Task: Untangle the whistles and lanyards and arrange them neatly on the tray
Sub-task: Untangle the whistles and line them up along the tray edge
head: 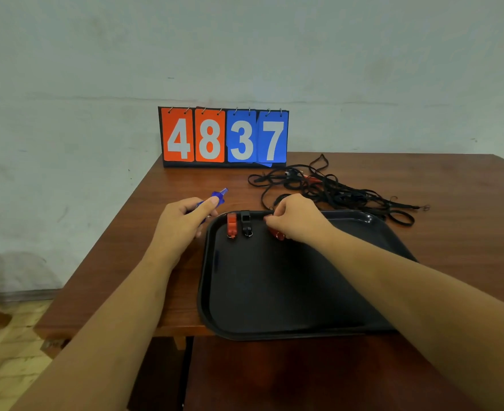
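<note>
black tray (274, 292), blue whistle (218, 197), black lanyards (333, 188)

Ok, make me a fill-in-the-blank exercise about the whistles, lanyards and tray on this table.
1. The translucent plastic whistle in the left hand is ____.
2. On the black plastic tray, the black plastic whistle lies beside a ____ one.
3. The tangled black cord lanyards lie on the brown wooden table, not on the ____.
4. The flip scoreboard reads ____.
Missing words: blue; red; tray; 4837.
</note>
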A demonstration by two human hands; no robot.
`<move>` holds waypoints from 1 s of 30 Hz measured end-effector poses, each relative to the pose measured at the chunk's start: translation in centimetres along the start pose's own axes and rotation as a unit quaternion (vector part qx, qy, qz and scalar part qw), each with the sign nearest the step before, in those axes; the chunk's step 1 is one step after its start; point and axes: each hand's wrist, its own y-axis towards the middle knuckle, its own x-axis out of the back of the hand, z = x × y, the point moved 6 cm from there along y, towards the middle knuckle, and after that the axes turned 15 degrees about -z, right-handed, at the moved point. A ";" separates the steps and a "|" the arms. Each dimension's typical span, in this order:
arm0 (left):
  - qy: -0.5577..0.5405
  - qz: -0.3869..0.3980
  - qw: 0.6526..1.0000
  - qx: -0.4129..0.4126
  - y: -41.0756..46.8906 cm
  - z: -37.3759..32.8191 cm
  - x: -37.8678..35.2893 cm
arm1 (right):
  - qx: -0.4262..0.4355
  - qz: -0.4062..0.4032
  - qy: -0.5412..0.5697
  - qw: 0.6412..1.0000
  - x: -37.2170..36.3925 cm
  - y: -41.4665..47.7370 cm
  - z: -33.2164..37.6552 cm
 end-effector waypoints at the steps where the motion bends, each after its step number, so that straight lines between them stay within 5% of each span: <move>1: 0.001 0.001 1.000 -0.001 0.0 0.0 0.0 | 0.000 0.010 -0.006 1.000 -0.1 0.0 -0.1; 30: -0.005 0.042 0.998 -0.043 0.0 -0.4 -0.7 | -0.003 -0.061 0.027 0.998 -0.4 -0.1 1.1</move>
